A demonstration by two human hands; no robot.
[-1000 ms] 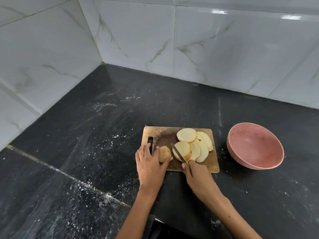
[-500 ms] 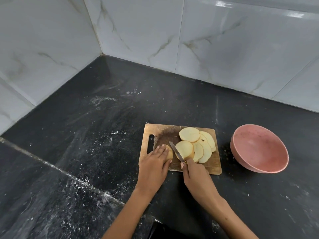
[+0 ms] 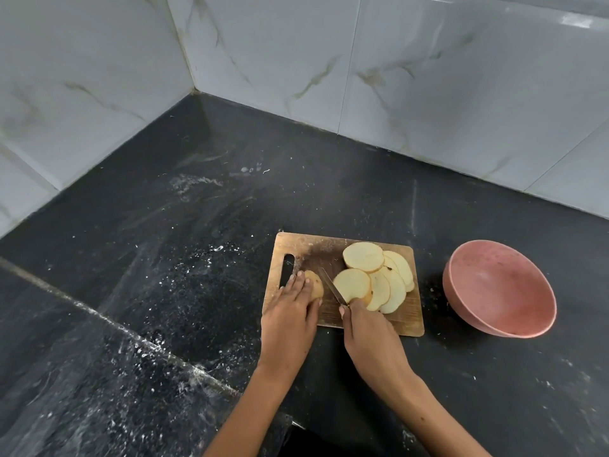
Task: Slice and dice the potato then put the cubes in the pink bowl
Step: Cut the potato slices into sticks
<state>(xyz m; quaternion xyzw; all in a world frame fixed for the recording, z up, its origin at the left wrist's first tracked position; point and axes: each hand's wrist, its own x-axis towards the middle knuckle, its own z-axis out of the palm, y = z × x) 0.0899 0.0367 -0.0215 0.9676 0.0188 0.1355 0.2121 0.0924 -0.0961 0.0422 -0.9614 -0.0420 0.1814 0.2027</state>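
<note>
A wooden cutting board (image 3: 308,249) lies on the black counter. Several round potato slices (image 3: 379,278) overlap on its right half. My left hand (image 3: 290,318) holds the small potato end piece (image 3: 314,285) down on the board, fingers over it. My right hand (image 3: 372,338) grips a knife (image 3: 332,289) whose blade lies between the end piece and the slices, tip pointing away from me. The pink bowl (image 3: 501,288), with nothing in it, stands tilted on the counter to the right of the board.
The black stone counter (image 3: 197,242) carries white specks and smears, with a seam running across its left part. White marbled wall tiles (image 3: 428,77) close off the back and left. A dark gap shows at the counter's front edge between my arms.
My left hand has slid forward over the potato end piece, covering more of it. The knife blade has stayed between the end piece and the slices.
</note>
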